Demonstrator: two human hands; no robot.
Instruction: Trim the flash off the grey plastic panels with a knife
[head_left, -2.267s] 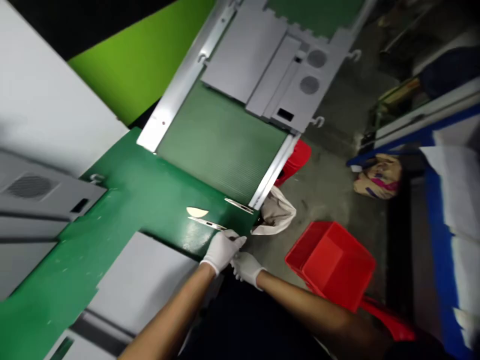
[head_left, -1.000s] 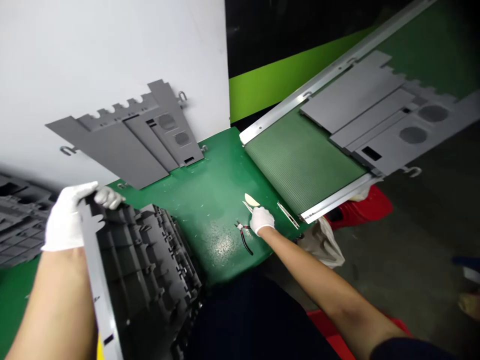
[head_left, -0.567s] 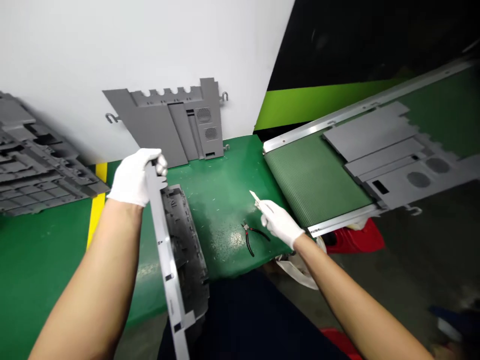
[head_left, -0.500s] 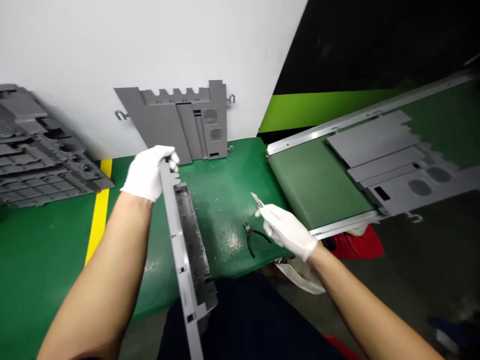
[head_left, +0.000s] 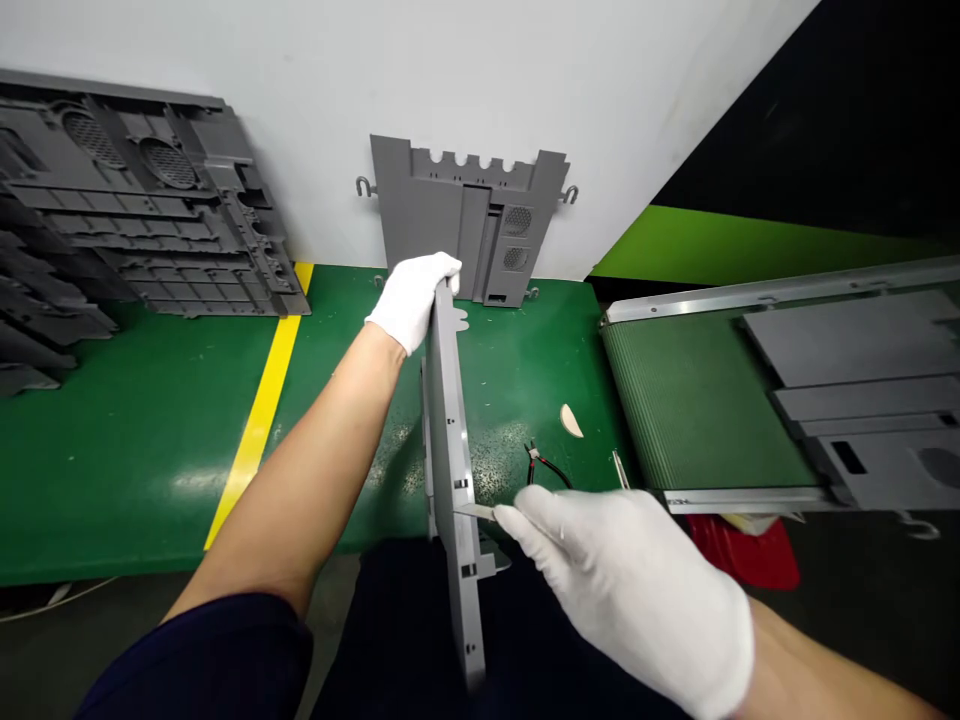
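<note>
My left hand [head_left: 412, 298], in a white glove, is closed over the top end of a grey plastic panel [head_left: 454, 440]. The panel stands on its narrow side, its long edge turned up towards me. In my gloved right hand [head_left: 630, 590] is a small knife [head_left: 476, 511]; only its thin pointed blade shows, the rest is hidden by the fingers. The blade tip lies at the panel's edge, between two small slots. Nippers [head_left: 534, 455] with red and black handles lie on the green table [head_left: 360, 400] behind the right hand, partly covered by it.
A similar grey panel [head_left: 424, 220] leans against the white wall between hooks. More panels [head_left: 195, 200] stand at the left, beyond yellow tape [head_left: 262, 420]. Another lies on the conveyor belt [head_left: 697, 400] at right. A beige half-round piece [head_left: 571, 421] rests on the table.
My right hand has brought the knife left and towards me, onto the panel's edge. The panel has turned, so its ribbed inner side no longer faces the view. The view has shifted too.
</note>
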